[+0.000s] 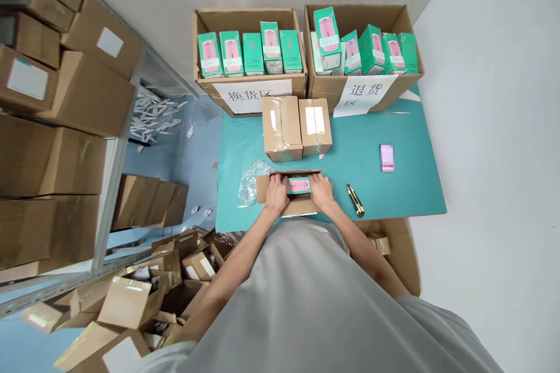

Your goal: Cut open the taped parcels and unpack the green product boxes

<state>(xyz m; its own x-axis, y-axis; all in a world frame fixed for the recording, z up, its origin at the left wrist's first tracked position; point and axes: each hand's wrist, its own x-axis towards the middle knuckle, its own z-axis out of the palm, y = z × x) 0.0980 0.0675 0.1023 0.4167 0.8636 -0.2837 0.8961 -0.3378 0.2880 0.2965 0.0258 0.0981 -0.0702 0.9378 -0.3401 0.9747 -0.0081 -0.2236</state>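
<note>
An open cardboard shipping box lies on the teal table right in front of me. Inside it sits a green retail box with a pink picture. My left hand grips the left end of that green box, fingers curled down into the carton. My right hand grips its right end the same way. Both hands rest on the carton's flaps.
Two sealed cartons stand behind. Two big labelled cartons hold several green boxes. A yellow utility knife, a phone and crumpled plastic wrap lie on the table. Shelves with cartons stand left; discarded cartons cover the floor.
</note>
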